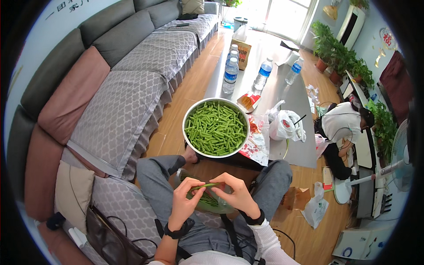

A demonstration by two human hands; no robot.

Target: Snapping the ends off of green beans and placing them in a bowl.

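Between my two hands a green bean is held over my lap, its ends pinched by the fingers. My left hand grips one end, and my right hand has the other end between thumb and fingers. Below them, between my knees, a clear plastic bag holds long whole green beans, partly hidden by the hands. Ahead, a round metal basin sits at the near end of the table, filled with short pieces of green bean.
On the grey coffee table stand several water bottles, a paper bag, a red snack carton, and a white plastic bag. A sofa runs along the left. At right, a person bends near a fan.
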